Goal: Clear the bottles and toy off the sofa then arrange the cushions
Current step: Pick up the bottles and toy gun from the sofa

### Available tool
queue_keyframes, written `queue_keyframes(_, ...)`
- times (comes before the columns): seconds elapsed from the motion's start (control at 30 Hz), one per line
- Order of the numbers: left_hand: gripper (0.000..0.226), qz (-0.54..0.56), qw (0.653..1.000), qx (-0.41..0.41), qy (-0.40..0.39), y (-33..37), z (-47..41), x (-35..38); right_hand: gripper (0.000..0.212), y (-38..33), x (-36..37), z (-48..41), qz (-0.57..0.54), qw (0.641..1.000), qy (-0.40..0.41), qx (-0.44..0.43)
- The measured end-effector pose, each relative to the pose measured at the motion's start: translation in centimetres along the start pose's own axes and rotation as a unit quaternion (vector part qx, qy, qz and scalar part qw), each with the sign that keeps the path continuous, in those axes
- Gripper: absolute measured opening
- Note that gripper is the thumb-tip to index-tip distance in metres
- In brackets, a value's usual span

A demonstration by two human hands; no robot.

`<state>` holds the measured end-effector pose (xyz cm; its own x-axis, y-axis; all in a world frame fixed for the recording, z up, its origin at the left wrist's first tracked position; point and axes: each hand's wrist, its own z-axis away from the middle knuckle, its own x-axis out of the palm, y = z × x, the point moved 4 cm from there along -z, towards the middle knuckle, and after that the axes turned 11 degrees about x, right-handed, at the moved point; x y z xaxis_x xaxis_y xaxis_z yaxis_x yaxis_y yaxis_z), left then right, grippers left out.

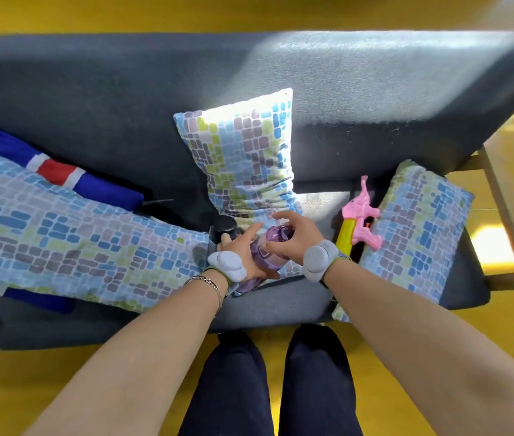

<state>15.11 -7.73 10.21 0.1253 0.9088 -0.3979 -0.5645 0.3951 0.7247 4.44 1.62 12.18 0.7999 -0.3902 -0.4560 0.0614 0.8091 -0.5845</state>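
Note:
A clear purple bottle (pixel 269 247) lies on the dark grey sofa (pixel 123 99) seat, in front of a mosaic-patterned cushion (pixel 243 152) that leans on the backrest. My right hand (pixel 293 236) curls over its lid end. My left hand (pixel 241 251) lies along the bottle's left side, with its fingers against a black bottle (pixel 222 229) standing just left of it. A pink and yellow toy water gun (pixel 359 225) lies to the right, beside another mosaic cushion (pixel 413 234). A long mosaic cushion (pixel 70 237) covers the left of the seat.
A blue, red and white flag-patterned cushion (pixel 44 165) lies under the long cushion at the left. A wooden table frame (pixel 513 221) stands right of the sofa. The floor (pixel 29 388) is yellow. My legs stand close to the seat's front edge.

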Motion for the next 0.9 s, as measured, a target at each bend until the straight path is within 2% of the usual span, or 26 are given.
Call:
queue_keyframes(0.1, 0.078, -0.008, 0.999, -0.010, 0.034, 1.2, -0.6, 0.9, 0.059, 1.0, -1.6, -0.4, -0.036, 0.999, -0.016, -0.008)
queue_keyframes(0.17, 0.067, 0.010, 0.999, -0.021, 0.049, 1.7, -1.0, 1.3, 0.056, 1.0, -2.5, -0.4, -0.075, 0.997, -0.031, -0.021)
queue_keyframes(0.3, 0.081, 0.026, 0.993, -0.056, 0.103, 5.1, -2.6, 3.1, 0.043, 2.9, -6.6, -1.5, -0.160, 0.986, -0.035, -0.021)
queue_keyframes(0.43, 0.062, 0.087, 0.973, -0.083, 0.195, 7.6, -4.7, 4.9, 0.037, 6.1, -10.7, -3.4, -0.161, 0.987, -0.019, 0.002)
queue_keyframes(0.5, 0.065, 0.112, 0.966, -0.080, 0.219, 8.8, -5.7, 5.6, 0.037, 8.2, -12.3, -4.2, -0.162, 0.987, -0.006, 0.020)
queue_keyframes(0.8, 0.083, 0.073, 0.969, -0.092, 0.218, 10.9, -10.6, 6.9, 0.046, 16.1, -15.6, -7.0, -0.136, 0.984, 0.024, 0.110)
queue_keyframes(0.9, 0.079, 0.058, 0.972, -0.085, 0.212, 10.6, -12.4, 7.2, 0.048, 18.1, -15.3, -8.1, -0.136, 0.982, 0.026, 0.130)
